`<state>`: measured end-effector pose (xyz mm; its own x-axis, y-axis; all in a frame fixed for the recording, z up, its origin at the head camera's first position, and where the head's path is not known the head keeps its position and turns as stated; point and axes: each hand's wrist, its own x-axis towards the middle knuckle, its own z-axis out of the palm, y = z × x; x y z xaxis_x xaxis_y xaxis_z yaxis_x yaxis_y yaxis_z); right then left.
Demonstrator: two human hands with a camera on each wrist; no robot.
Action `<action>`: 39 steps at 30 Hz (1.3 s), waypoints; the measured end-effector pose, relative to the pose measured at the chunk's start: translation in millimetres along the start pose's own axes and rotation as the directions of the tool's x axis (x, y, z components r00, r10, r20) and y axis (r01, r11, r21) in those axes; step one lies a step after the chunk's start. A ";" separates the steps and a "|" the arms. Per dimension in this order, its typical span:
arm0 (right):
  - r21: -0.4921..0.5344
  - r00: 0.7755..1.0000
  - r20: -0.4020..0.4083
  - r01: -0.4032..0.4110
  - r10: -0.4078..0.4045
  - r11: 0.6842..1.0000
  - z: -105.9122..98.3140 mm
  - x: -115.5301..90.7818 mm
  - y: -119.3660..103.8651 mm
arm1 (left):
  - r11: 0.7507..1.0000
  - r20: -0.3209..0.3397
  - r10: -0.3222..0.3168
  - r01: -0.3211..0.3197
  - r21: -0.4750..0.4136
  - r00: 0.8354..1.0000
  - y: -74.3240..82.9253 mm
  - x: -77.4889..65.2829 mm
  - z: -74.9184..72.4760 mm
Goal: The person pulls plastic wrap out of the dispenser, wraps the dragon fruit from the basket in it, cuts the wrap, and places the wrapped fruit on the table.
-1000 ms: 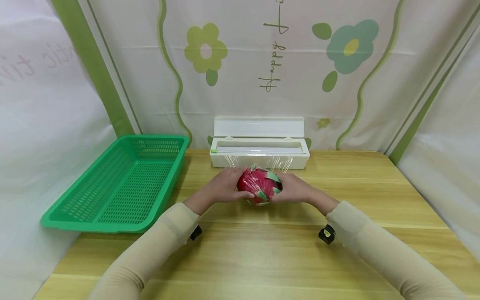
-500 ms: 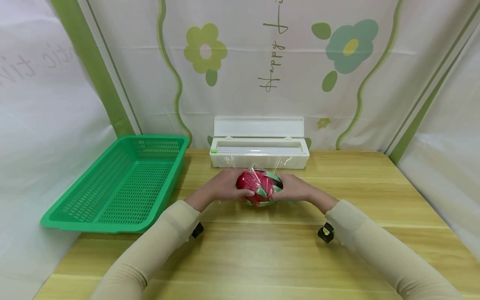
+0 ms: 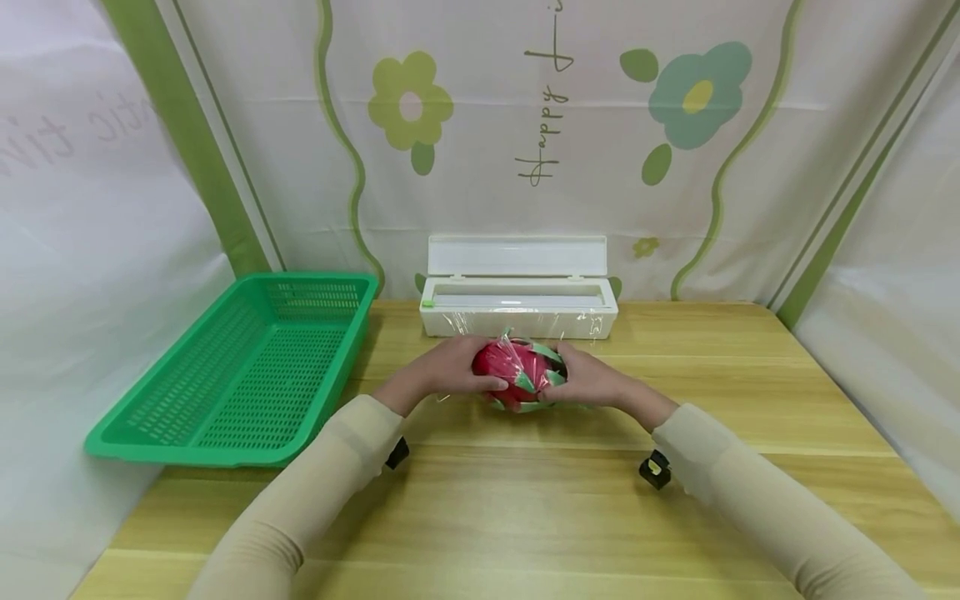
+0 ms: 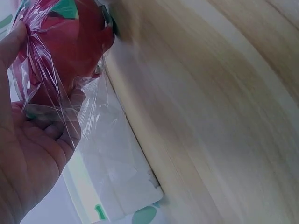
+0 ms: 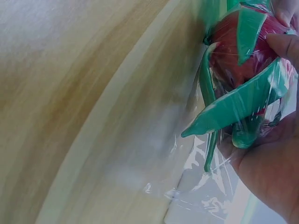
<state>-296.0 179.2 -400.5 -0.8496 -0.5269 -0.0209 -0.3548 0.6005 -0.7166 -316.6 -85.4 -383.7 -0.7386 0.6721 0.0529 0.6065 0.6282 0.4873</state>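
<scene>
A red dragon fruit [image 3: 517, 371] with green scales is held between both hands, a little above the table. Clear plastic wrap [image 4: 91, 100] clings around it in wrinkles and stretches back toward the white dispenser box. My left hand [image 3: 459, 367] grips the fruit's left end, its thumb in front and its fingers behind and below. From the other end, my right hand [image 3: 588, 377] grips it the same way. In the right wrist view loose film [image 5: 187, 186] trails below the long green scales. The fingers behind the fruit are partly hidden in the head view.
The white wrap dispenser [image 3: 517, 321] stands behind the fruit with its lid up, a roll inside and a green slider at its left end. A green slotted basket [image 3: 300, 450] is at the left of the wooden table [image 3: 525, 517]. Printed cloth [image 3: 487, 192] hangs behind.
The dragon fruit has turned slightly in the hands, and its scales lie differently. The film between fruit and dispenser looks slacker and more spread out. The hands have hardly moved.
</scene>
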 end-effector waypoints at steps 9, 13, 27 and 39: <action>-0.201 0.996 0.008 0.085 -0.085 0.976 -7.5 -4.0 -2.0 | 1.000 0.010 -0.002 0.002 -0.019 1.000 -3.7 2.7 1.2; -0.252 0.993 -0.011 0.111 -0.118 0.961 -8.6 -5.6 -0.8 | 1.000 0.020 -0.009 0.009 -0.019 1.000 -5.7 5.1 1.7; -0.429 0.887 -0.051 0.396 -0.460 0.812 0.1 -2.5 -0.8 | 0.999 0.024 -0.017 0.018 -0.046 1.000 -13.9 10.3 0.5; -0.583 0.892 -0.044 0.344 -0.451 0.737 8.3 2.4 3.3 | 0.997 0.014 -0.069 0.069 -0.038 0.998 -14.0 15.9 0.2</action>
<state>-296.0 174.9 -408.8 -0.6149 -0.7140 0.3349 -0.7805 0.6117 -0.1289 -336.8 -83.4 -389.9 -0.7744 0.6327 0.0075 0.5424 0.6577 0.5227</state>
